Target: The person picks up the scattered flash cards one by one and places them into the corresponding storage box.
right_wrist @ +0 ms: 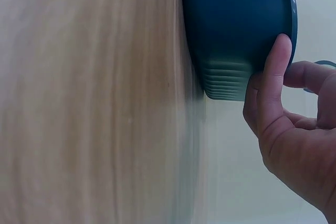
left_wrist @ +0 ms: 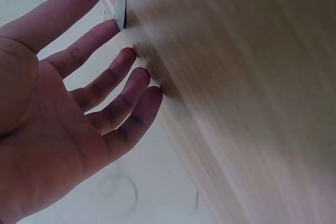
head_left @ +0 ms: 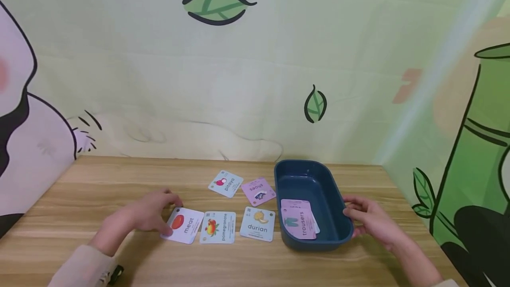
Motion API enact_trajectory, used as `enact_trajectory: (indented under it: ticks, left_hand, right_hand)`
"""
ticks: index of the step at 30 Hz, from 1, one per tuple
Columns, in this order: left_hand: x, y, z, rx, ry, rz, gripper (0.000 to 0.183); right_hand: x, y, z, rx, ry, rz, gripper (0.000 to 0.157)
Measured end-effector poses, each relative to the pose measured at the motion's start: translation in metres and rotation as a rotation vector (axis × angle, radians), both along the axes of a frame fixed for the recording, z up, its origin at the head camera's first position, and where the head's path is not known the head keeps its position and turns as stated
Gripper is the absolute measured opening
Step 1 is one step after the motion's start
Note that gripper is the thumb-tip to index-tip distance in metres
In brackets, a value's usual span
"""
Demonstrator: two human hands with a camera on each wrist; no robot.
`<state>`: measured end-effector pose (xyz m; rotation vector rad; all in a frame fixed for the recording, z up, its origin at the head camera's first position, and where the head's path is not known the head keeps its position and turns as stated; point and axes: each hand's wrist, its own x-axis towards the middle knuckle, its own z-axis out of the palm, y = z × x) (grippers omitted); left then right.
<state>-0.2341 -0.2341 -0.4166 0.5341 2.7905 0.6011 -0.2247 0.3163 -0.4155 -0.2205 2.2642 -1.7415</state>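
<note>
Meat card: the white square paper-thin card printed "meat" [head_left: 185, 224] lies toward the left part of the wood-grain desk [head_left: 159, 271], well short of its far edge.
Left hand: the left hand [head_left: 153, 211] pinches that card at its left side between thumb and index finger; the other fingertips rest near or on the desk.
Pinch: a light hold on the edges looks best; squeezing harder would probably bow so thin a card.
Pomegranate card: the pale-blue square card printed "pomegranate" [head_left: 217, 227] sits just beside it on the right, so raising the left side first should avoid dragging the neighbour.
Container: the navy-blue rounded rectangular container [head_left: 314, 246] stands toward the desk's right edge, its far end near the far edge.
Right hand: the right hand [head_left: 370, 220] grasps the container's right side near the rim, thumb and fingers bent against it; how firmly, I cannot tell. A steady, gentle hold is enough, since pushing leftward could nudge the pale-blue durian card [head_left: 257, 224] and the purple shoes card [head_left: 259, 191] beside it.
Trousers card: the purple card printed "trousers" [head_left: 299, 218] tops a loose stack against the container's left wall; tilting would likely slide it.
Pitaya card: the pale-blue square card printed "pitaya" [head_left: 225, 184] lies nearer the far edge, clear of both hands.
</note>
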Motion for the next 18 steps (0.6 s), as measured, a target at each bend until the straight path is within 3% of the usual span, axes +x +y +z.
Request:
enact_trajectory:
  ticks: [10,18]
  left_hand:
    - [-0.003,-0.006,0.0,0.106,-0.013,-0.014,0.053]
    - [-0.004,-0.015,0.004,0.27,-0.094,0.0,0.045]
  right_hand:
    - [0.0,0.0,-0.001,-0.011,0.0,0.005,0.059]
    - [0.0,0.001,-0.001,-0.002,0.001,-0.001,0.058]
